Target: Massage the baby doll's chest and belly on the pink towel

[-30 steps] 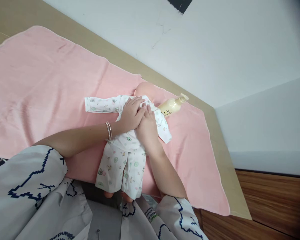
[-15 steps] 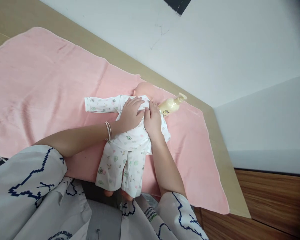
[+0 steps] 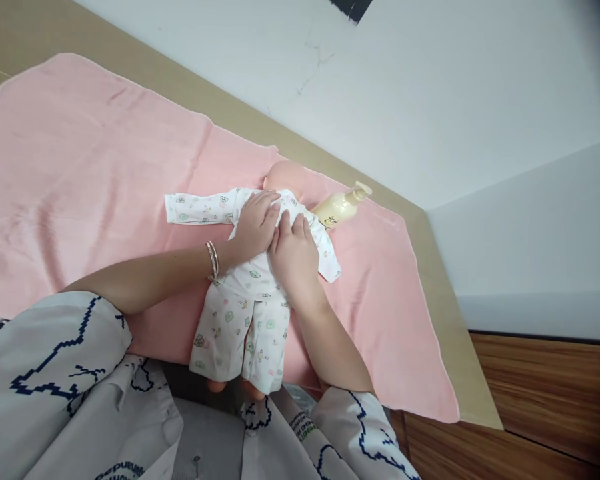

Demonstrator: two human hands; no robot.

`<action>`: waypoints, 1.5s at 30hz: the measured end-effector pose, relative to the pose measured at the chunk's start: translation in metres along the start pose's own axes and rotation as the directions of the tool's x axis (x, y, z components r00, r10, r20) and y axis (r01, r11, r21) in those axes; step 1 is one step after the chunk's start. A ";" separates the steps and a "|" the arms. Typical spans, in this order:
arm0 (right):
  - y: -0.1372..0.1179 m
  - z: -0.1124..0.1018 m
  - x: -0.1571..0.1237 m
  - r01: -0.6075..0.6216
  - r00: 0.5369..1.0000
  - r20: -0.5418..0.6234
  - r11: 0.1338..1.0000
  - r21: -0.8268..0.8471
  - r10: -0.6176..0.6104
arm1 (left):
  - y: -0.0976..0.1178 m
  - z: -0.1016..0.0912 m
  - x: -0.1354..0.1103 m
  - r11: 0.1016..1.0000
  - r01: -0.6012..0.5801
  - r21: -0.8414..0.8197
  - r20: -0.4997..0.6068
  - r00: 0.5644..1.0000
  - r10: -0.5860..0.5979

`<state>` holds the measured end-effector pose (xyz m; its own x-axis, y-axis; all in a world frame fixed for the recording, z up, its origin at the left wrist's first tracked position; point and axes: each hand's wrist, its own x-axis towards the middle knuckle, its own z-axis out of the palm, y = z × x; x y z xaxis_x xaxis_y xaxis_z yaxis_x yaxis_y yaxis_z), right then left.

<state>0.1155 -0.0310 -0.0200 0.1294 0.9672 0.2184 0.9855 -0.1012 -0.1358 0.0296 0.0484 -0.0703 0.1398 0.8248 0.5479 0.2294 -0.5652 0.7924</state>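
A baby doll (image 3: 260,283) lies on a pink blanket (image 3: 125,153), wearing a white printed long-sleeved top and matching trousers (image 3: 267,333). Its bald head points away from me, its feet toward me, and no face shows. My left hand (image 3: 254,230) rests flat on the upper left of the doll's torso, fingers stretched out. Beside it, my right hand (image 3: 296,253) lies on the right part of the torso with its fingers extended and slightly spread. The two hands touch or nearly touch in the middle. Part of the top is hidden beneath them.
A pale yellow pump bottle (image 3: 339,208) lies tilted near the doll's right shoulder. The tan tabletop (image 3: 460,373) shows around the blanket and meets a white wall (image 3: 430,100) behind. Brown wooden panelling (image 3: 545,393) stands at the lower right.
My right hand has slid left and slightly toward me across the doll's torso, closer to the left hand. My left hand has shifted slightly left and stays on the doll.
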 end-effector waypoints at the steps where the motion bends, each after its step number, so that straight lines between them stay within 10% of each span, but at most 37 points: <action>1: 0.001 0.001 0.001 0.046 0.999 -0.004 0.999 0.026 -0.046 | -0.001 0.000 0.000 1.000 0.003 0.000 -0.001 1.000 -0.003; 8: 0.037 0.011 0.034 0.027 0.998 0.051 0.946 0.322 -0.045 | 0.004 -0.003 -0.001 1.000 -0.005 0.023 0.022 1.000 0.004; 16: 0.009 0.007 0.012 0.072 0.997 0.026 0.984 0.163 -0.077 | 0.006 -0.004 -0.001 0.999 -0.020 0.039 0.009 1.000 0.020; 24: 0.041 0.018 0.036 0.016 1.000 -0.015 0.948 0.317 -0.012 | 0.008 -0.005 -0.003 0.997 -0.036 0.072 0.049 0.998 0.033; 32: 0.002 0.003 0.002 0.099 0.988 0.106 0.989 0.109 -0.111 | 0.011 -0.007 -0.006 0.982 -0.142 0.123 0.073 0.988 0.133; 40: 0.045 0.019 0.038 -0.012 1.000 0.009 0.952 0.307 0.009 | 0.011 -0.004 -0.008 0.976 -0.149 0.156 0.108 0.985 0.134; 45: 0.037 0.013 0.024 0.041 0.997 0.063 0.988 0.151 -0.051 | 0.007 -0.003 -0.003 0.995 -0.022 0.097 0.057 0.998 0.017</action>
<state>0.1536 -0.0080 -0.0321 0.0720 0.9838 0.1641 0.9622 -0.0252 -0.2712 0.0281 0.0420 -0.0663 0.1981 0.8146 0.5451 0.3186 -0.5794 0.7501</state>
